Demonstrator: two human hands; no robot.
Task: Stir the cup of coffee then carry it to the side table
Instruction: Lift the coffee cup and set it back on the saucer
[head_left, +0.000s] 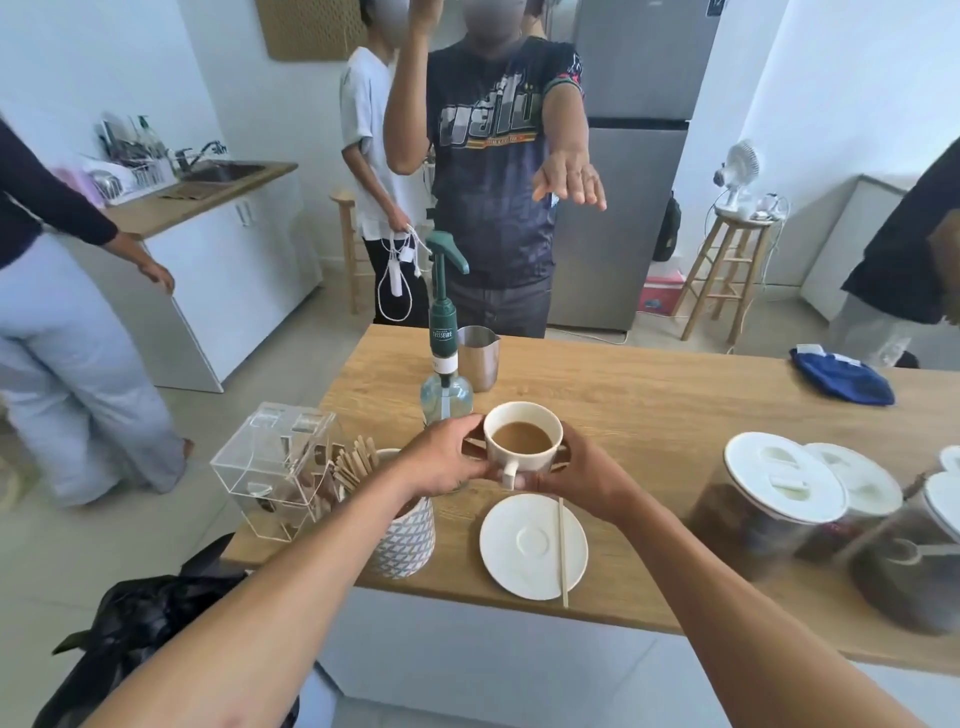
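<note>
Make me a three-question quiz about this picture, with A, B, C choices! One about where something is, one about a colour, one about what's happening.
1. Where is the stir stick?
A. in the cup
B. across the saucer
C. on the floor

2. What colour is the syrup bottle's pump?
A. green
B. red
C. yellow

3. How is the coffee cup held?
A. by one hand
B. by nobody
C. by both hands

Answers: B, it lies on the white saucer; A, the pump top is dark green; C, the left hand and right hand cradle it above the saucer.
</note>
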